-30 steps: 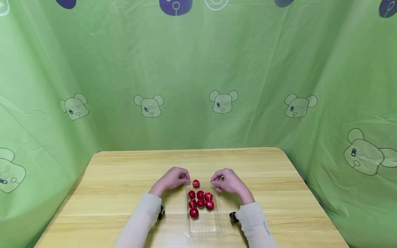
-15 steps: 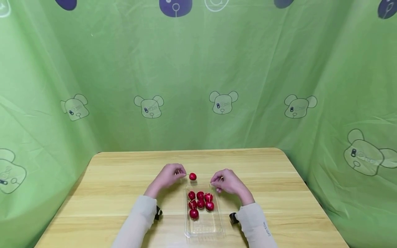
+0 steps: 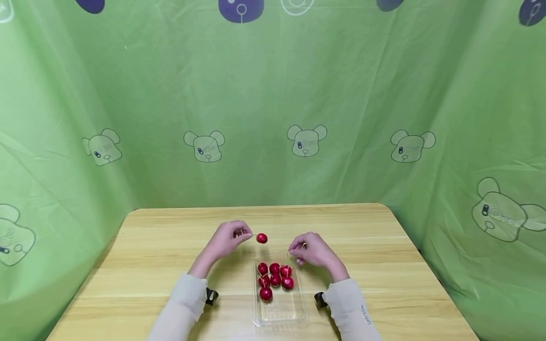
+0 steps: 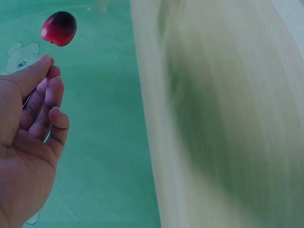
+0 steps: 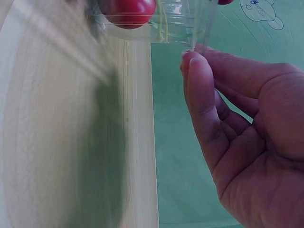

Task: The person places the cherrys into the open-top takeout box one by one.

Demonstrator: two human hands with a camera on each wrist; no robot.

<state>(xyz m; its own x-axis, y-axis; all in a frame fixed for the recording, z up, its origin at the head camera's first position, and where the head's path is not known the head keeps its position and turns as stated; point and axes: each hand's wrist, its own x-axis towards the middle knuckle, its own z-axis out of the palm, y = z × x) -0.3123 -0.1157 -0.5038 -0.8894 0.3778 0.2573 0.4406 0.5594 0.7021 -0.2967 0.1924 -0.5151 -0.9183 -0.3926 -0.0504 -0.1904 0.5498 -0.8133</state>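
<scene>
A left hand [image 3: 226, 239] pinched a cherry [image 3: 262, 238] by its stem above the tray [image 3: 298, 303]; a loose pinch risked dropping it.

The cherry [image 3: 262, 238] I hold up is dark red and shiny. The other cherries [image 3: 274, 278] are red too, in a see-through box [image 3: 279, 316]. My sleeves [image 3: 183, 303] are pale beige. The table [image 3: 162, 246] is light yellow wood with stripes. The curtain [image 3: 273, 104] is green with bear faces.
</scene>
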